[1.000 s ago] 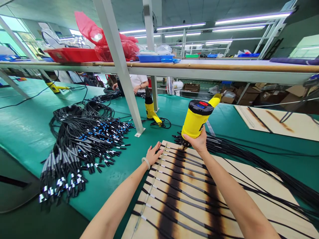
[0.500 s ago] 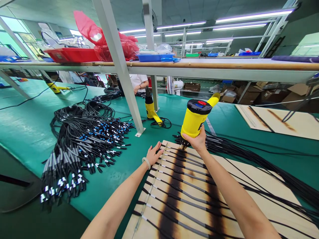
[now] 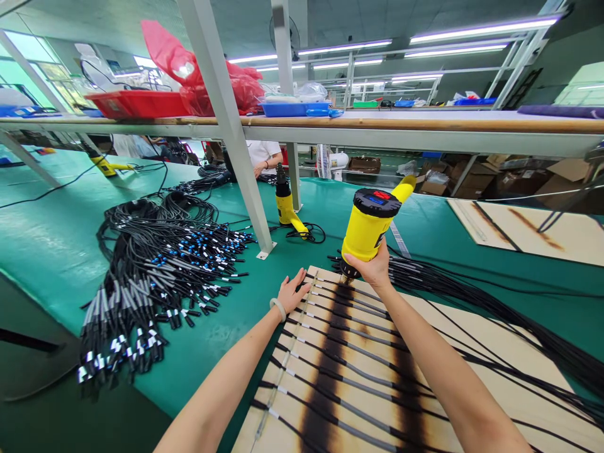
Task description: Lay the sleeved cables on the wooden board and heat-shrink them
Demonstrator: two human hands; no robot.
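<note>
My right hand (image 3: 375,265) is wrapped round a yellow heat gun (image 3: 365,233), its nozzle pointing down at the far end of a wooden board (image 3: 368,333). Several black cables (image 3: 363,375) with grey sleeves lie side by side across the board, over two dark scorched bands. My left hand (image 3: 292,292) rests with fingers stretched out on the board's far left corner, touching the cable ends beside a clear strip (image 3: 278,377). A pale band circles the left wrist.
A big heap of black cables (image 3: 155,251) lies left on the green table (image 3: 207,371). A second heat gun (image 3: 285,204) stands behind the metal post (image 3: 236,138). More cables (image 3: 495,314) run along the right. A shelf (image 3: 406,129) crosses above; a co-worker's hand (image 3: 259,168) shows beyond.
Almost nothing differs. The view has shifted very slightly, while both hands and the heat gun keep their places over the board.
</note>
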